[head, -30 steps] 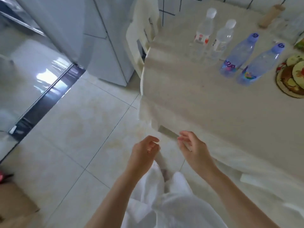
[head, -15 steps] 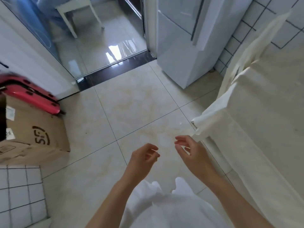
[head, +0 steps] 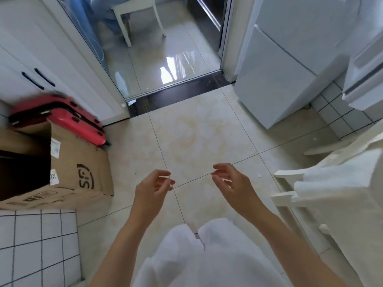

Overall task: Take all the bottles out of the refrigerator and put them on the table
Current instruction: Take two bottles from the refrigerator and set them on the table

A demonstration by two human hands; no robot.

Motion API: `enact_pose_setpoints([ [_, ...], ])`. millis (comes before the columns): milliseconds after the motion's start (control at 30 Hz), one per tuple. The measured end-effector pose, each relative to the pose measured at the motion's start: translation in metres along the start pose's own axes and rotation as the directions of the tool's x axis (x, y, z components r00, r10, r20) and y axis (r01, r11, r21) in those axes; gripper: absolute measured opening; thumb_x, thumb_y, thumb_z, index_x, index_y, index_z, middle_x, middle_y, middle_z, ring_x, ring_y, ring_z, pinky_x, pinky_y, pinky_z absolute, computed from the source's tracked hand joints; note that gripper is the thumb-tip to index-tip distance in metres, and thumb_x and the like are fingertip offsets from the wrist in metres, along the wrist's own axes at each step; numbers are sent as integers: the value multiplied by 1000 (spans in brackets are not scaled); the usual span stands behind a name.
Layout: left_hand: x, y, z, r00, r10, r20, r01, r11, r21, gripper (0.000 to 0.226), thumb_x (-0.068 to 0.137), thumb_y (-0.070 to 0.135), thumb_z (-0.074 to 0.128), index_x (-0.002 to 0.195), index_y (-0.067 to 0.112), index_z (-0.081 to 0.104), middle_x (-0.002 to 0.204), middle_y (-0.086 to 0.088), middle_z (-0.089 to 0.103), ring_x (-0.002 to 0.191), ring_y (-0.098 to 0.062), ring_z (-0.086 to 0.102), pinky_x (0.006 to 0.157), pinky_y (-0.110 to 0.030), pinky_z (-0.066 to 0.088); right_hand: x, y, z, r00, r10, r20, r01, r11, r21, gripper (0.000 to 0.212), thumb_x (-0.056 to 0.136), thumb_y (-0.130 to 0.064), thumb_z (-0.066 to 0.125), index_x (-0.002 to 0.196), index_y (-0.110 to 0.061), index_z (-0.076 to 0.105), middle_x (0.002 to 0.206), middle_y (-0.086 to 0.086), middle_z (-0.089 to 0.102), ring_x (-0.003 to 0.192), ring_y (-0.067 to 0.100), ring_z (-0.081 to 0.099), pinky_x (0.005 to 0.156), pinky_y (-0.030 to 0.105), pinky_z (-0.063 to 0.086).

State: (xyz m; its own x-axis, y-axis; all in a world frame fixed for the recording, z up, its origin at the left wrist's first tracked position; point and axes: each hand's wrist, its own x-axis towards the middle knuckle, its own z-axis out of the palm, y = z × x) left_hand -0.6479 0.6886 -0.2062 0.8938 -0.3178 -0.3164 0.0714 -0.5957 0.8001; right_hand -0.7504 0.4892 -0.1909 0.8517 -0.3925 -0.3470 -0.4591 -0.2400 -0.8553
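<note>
Nothing is being held right now: the left hand (head: 154, 186) and the right hand (head: 229, 183) are both empty, fingers loosely curled and a bit spread, hanging apart over the tiled floor (head: 199, 137). No bottles can be seen anywhere in this view, so whether any are left inside the refrigerator (head: 286, 65) honestly can't be told; it stands upper right, next to the doorway, and what looks like its open door (head: 364, 79) juts in at the far right edge. The cloth-covered table (head: 352, 193) is only caught at its corner on the right. So what could go wrong from here? Mostly clutter stuff. A white chair (head: 290, 195) is tucked just beside the table corner, and a leg could easily be clipped on the way back with full hands. The cardboard box (head: 83, 172) and red suitcase (head: 68, 121) narrow the floor on the left. The tiles look glossy, so a slip is possible. And if cold bottles get grabbed two at a time, a wet one could be dropped.
</note>
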Motion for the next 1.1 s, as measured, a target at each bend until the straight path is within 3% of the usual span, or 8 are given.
enact_pose_setpoints([
  [133, 56, 11, 2, 1000, -10, 21, 11, 1000, -21, 16, 92, 5, 58, 100, 17, 65, 81, 7, 75, 71, -3, 70, 64, -10, 50, 48, -12, -7, 998, 44, -48, -43, 999, 29, 24, 93, -22, 57, 117, -22, 57, 100, -15, 65, 100, -7, 59, 95, 30, 49],
  [467, 226, 107, 42, 989, 86, 122, -88, 996, 11, 17, 93, 9, 59, 104, 21, 64, 89, 12, 73, 81, 0, 70, 72, -11, 52, 209, -42, -82, 991, 41, -126, -38, 999, 23, 25, 92, -25, 57, 117, -25, 55, 101, -15, 65, 103, -1, 60, 96, 33, 49],
  [667, 323, 170, 70, 970, 173, 169, -185, 981, 61, 16, 93, 11, 60, 106, 19, 64, 90, 9, 73, 83, -3, 71, 78, -18, 56, 298, -68, -145, 983, 30, -180, -29, 1000, 5, 29, 93, -26, 56, 121, -21, 54, 106, -11, 65, 107, 4, 59, 98, 33, 48],
  [833, 397, 214, 90, 953, 215, 215, -230, 972, 46, 18, 93, 8, 60, 103, 22, 64, 87, 16, 71, 81, 0, 70, 78, -19, 56, 360, -82, -184, 960, 67, -271, -59, 998, 38, 29, 93, -27, 56, 121, -22, 54, 106, -13, 64, 106, 2, 59, 98, 34, 48],
  [1100, 532, 291, 117, 913, 294, 283, -310, 951, 12, 29, 89, 5, 63, 95, 33, 63, 86, 16, 72, 84, -6, 71, 83, -27, 56, 461, -108, -233, 880, 94, -465, -54, 994, 99, 24, 92, -24, 59, 116, -25, 55, 101, -13, 64, 101, 0, 60, 97, 33, 49],
])
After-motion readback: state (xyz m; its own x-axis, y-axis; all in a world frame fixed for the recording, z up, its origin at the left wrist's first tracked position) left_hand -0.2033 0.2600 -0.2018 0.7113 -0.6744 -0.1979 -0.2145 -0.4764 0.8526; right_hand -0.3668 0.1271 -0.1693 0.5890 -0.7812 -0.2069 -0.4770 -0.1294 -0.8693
